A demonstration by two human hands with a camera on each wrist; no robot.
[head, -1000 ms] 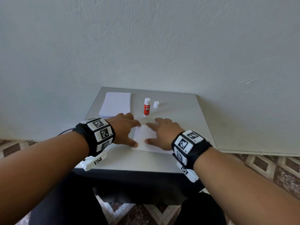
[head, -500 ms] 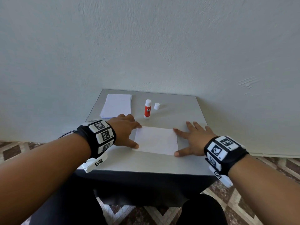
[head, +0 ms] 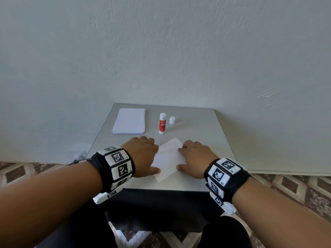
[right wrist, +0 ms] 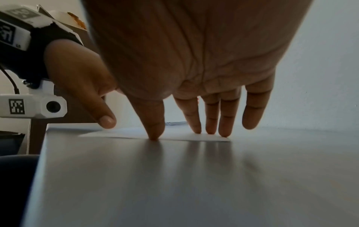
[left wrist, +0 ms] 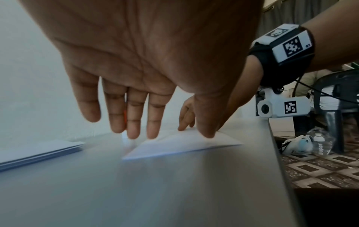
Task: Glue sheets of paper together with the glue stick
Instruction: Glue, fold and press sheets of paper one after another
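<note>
- The glued paper sheet [head: 167, 159] lies at the lower centre of the head view, turned askew on the grey table [head: 197, 133], one corner pointing up toward the wall [head: 161, 51].
- The left hand [head: 143, 156] rests on the sheet's left edge; its fingers [left wrist: 134, 116] are straight and spread, tips down on the paper and table, gripping nothing.
- The right hand [head: 195, 158] rests on the sheet's right edge; in the right wrist view its fingertips [right wrist: 210, 130] and thumb press the paper flat, fingers extended, nothing grasped.
- The glue stick [head: 162, 123] stands upright above the sheet, in the middle of the head view, uncapped, apart from both hands.
- Its white cap [head: 172, 120] stands just to the right of it.
- A stack of white paper [head: 129, 120] lies at the table's upper left.
- Black wristbands [head: 116, 167] carrying square markers sit on both wrists.
</note>
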